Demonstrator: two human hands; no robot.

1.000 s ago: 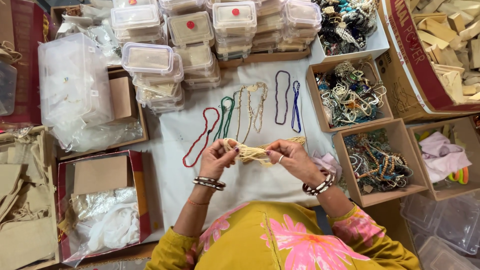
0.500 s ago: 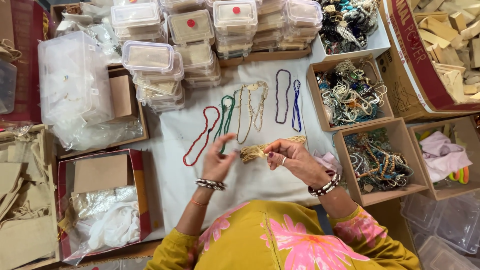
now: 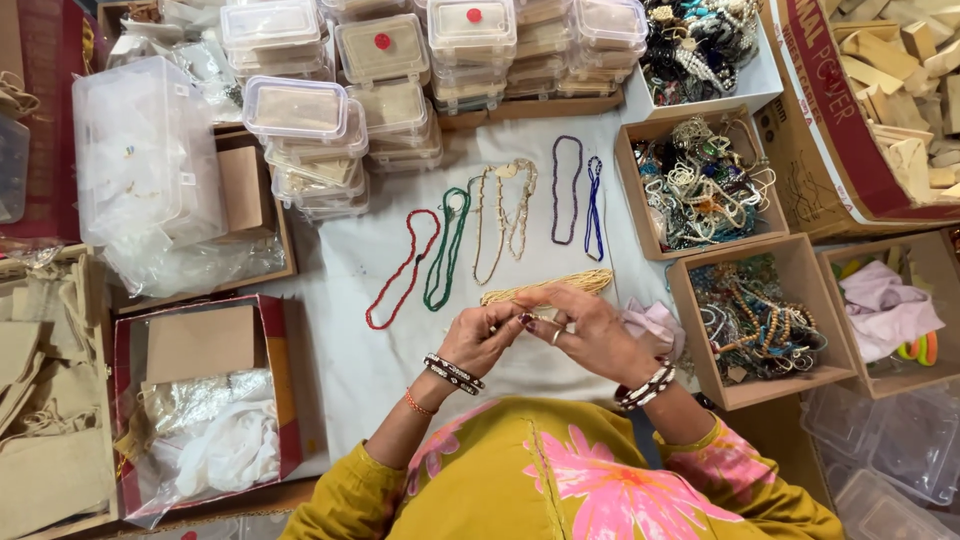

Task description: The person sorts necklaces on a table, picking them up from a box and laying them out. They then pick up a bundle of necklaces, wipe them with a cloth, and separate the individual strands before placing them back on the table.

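- Far left of my fingers: a clear bin (image 3: 140, 160) with bags in it, and below it a red-edged box (image 3: 200, 400) holding cardboard and plastic wrap.
- Up and left of my fingers: stacks of clear lidded boxes (image 3: 300, 120), some with a red dot on the lid.
- Just left of and above my fingers, on the white cloth (image 3: 350, 340): a red necklace (image 3: 400, 270), then a green necklace (image 3: 445, 250), lying side by side.
- My left hand (image 3: 480, 340): fingers curled, tips pinching the near end of the gold strand (image 3: 550, 286).
- Straight above my fingers: a pale beaded necklace (image 3: 505, 215), then a purple necklace (image 3: 566, 190) and a blue necklace (image 3: 594, 208).
- Gold strand: one end at my fingertips, the rest stretched on the cloth up and to the right.
- My right hand (image 3: 590, 335): fingers bent, tips meeting the left fingertips at the strand; whether they grip it, I cannot tell.
- Right of my fingers: two open boxes (image 3: 760, 320) full of mixed bead jewellery.
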